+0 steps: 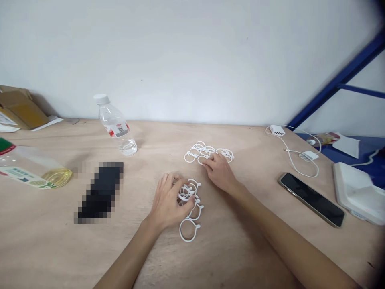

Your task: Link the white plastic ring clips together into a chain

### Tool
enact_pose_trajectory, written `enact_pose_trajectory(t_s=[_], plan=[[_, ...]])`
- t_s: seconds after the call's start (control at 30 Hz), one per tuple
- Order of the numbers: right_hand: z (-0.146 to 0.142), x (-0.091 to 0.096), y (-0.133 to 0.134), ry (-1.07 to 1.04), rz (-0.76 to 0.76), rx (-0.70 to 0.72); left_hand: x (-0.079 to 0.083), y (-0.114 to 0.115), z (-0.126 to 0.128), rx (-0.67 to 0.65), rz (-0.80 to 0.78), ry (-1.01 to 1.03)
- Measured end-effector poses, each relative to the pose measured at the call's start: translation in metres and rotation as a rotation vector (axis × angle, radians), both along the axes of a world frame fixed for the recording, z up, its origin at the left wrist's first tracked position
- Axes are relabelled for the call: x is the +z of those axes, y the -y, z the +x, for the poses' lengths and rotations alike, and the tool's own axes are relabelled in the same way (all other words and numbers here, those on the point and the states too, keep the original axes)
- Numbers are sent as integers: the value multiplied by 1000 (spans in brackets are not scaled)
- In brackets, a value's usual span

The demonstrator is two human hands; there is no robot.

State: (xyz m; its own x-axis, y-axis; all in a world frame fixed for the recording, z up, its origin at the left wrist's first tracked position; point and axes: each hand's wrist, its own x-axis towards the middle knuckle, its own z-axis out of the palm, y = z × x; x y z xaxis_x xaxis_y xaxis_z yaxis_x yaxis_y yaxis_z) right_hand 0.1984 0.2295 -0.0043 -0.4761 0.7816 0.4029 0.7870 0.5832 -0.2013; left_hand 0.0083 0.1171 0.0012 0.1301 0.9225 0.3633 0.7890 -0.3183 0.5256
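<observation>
Two loose clusters of thin white curtain rings, each ring with a small tab, lie on the wooden table. My left hand (171, 199) is curled around the near cluster (188, 230), with several overlapping rings between its thumb and fingers. Part of those rings is hidden behind the fingers. At the far cluster (190, 156), my right hand (219, 169) has its thumb and fingertips pinched at a ring, whose held part is covered by the fingers. Some of the far rings overlap one another.
On the left stand a water bottle (116, 127) and an oil bottle (33, 166), near a pixelated dark object (100, 192) and a cardboard box (22, 106). To the right are a phone (312, 198), a white charger (276, 130) with cables, and a white stand (357, 192).
</observation>
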Motion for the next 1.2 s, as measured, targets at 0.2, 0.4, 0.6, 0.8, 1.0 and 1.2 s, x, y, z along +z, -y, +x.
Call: enact_pose_trajectory(t_s=[0.2,0.4,0.6,0.8,1.0,1.2], plan=[[-10,15,48,-107,35,287,0,-2,-3,66,-41,131],[-22,15,84,-279,-13,407,-3,-5,-2,175,-38,277],[-21,9,83,-398,-54,382,-5,-8,-4,149,-155,406],[-22,4,86,-465,-103,304,-4,-5,-5,125,-103,428],[-29,3,88,-745,-339,-7,-3,0,-2,-146,219,187],[-27,11,85,-719,-478,-31,-3,1,-2,-163,131,278]])
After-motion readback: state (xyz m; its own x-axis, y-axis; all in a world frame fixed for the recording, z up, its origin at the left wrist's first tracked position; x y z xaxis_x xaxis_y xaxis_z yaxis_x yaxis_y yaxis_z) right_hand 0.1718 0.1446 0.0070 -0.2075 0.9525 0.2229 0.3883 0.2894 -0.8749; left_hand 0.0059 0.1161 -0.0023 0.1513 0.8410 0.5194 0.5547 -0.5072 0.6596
